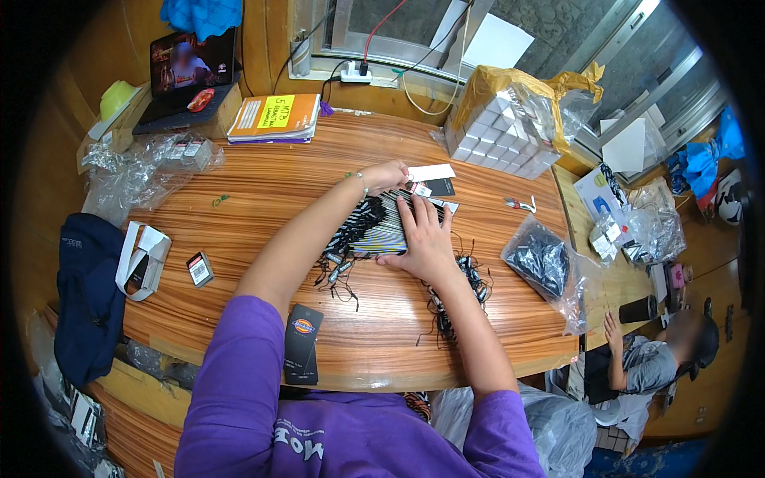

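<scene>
A fanned row of hang tags (378, 238) lies on the table in front of me, its edges showing as thin dark and pale stripes. Black tag strings (356, 225) bunch along the row's left side. My left hand (386, 177) is closed at the far end, fingertips pinching by the edge of a white tag (431, 172); exactly what they grip is partly hidden. Beneath that one lies a black tag (441, 187). Spread flat over the row's right part, my right hand (426, 239) presses on the tags with its fingers apart.
Loose black strings (444, 317) lie beside my right forearm. A bag of black strings (542, 259) sits at right, near small snips (519, 205). Stacked white boxes (502, 131) stand at the back. Black tags (303, 342) lie near the front edge. Another person (649, 362) sits at right.
</scene>
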`<state>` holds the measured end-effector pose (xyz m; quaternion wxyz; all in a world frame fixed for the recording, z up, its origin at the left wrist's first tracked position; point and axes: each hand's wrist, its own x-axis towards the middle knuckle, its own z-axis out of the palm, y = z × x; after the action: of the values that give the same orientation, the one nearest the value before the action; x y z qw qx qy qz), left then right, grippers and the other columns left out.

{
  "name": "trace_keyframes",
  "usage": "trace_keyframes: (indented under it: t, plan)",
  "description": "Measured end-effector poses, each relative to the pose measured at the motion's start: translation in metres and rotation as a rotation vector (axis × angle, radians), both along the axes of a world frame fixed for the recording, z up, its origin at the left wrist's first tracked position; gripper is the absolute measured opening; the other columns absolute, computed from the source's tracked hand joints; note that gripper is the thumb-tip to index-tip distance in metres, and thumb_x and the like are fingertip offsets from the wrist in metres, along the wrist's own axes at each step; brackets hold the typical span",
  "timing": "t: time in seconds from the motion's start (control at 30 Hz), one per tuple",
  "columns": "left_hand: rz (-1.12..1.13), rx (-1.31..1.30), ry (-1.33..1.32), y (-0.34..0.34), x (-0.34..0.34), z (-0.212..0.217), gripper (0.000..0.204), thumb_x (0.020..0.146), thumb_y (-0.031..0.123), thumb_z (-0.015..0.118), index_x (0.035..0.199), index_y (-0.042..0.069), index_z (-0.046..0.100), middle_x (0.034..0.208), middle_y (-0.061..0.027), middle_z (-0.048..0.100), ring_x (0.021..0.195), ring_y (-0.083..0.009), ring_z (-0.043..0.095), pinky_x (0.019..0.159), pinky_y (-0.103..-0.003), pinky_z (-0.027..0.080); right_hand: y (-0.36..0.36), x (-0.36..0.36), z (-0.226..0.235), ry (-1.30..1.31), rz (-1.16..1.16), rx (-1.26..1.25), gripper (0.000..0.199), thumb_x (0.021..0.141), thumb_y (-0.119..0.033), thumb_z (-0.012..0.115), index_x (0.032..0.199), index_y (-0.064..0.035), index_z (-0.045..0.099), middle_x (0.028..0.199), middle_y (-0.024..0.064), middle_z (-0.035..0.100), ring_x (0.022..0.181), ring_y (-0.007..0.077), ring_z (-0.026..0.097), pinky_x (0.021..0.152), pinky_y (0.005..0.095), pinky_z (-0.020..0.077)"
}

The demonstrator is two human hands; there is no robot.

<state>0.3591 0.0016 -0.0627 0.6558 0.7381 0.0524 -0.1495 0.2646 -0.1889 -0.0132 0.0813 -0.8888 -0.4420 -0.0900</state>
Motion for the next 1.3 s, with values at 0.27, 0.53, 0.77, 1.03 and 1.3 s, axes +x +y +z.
trace_keyframes:
  t: [0.27, 0.53, 0.77, 1.03, 1.3]
  plan:
    - [0.174, -0.491, 0.051, 0.004, -0.005, -0.006, 0.008, 0.086, -0.002, 0.050, 0.093, 0.001, 0.048, 0.085, -0.0086, 0.054, 0.075, -0.0189, 0.058, 0.065, -0.025, 0.052, -0.001, 0.002, -0.001, 0.028, 0.029, 0.083, 0.104, 0.053, -0.056, 0.078, 0.136, -0.0079, 0.038, 0.138, 0.0236, 0.033, 0.129, 0.0397, 0.030, 0.106, 0.0566, 0.0190]
    - [0.176, -0.648, 0.084, 0.010, -0.001, -0.017, 0.001, 0.089, 0.001, 0.049, 0.090, 0.000, 0.050, 0.088, -0.0111, 0.056, 0.081, -0.0230, 0.061, 0.074, -0.030, 0.053, -0.001, 0.005, -0.002, 0.043, 0.048, 0.146, 0.104, 0.050, -0.054, 0.080, 0.135, -0.0096, 0.040, 0.136, 0.0281, 0.033, 0.129, 0.0428, 0.029, 0.103, 0.0544, 0.0236]
    - [0.264, -0.885, 0.162, 0.010, -0.007, -0.014, 0.004, 0.090, 0.004, 0.050, 0.088, 0.000, 0.051, 0.077, -0.0073, 0.054, 0.075, -0.0183, 0.058, 0.070, -0.030, 0.053, -0.001, 0.001, 0.003, 0.053, -0.022, 0.043, 0.102, 0.051, -0.056, 0.079, 0.135, -0.0128, 0.041, 0.133, 0.0253, 0.037, 0.124, 0.0416, 0.036, 0.105, 0.0515, 0.0256]
    - [0.201, -0.599, 0.076, 0.019, -0.008, -0.003, 0.005, 0.089, 0.007, 0.054, 0.093, 0.007, 0.051, 0.075, -0.0006, 0.052, 0.052, -0.0044, 0.039, 0.044, -0.017, 0.034, -0.002, 0.006, 0.004, 0.129, 0.023, 0.046, 0.103, 0.051, -0.055, 0.079, 0.135, -0.0124, 0.040, 0.127, 0.0233, 0.044, 0.119, 0.0401, 0.042, 0.102, 0.0474, 0.0308]
    - [0.139, 0.862, -0.496, 0.056, -0.014, 0.023, 0.015, 0.072, 0.015, 0.069, 0.082, 0.006, 0.062, 0.077, -0.0114, 0.065, 0.075, -0.0273, 0.063, 0.065, -0.039, 0.048, -0.001, 0.005, 0.005, 0.128, 0.000, 0.038, 0.101, 0.051, -0.054, 0.080, 0.135, -0.0121, 0.040, 0.128, 0.0223, 0.045, 0.119, 0.0388, 0.042, 0.100, 0.0464, 0.0317]
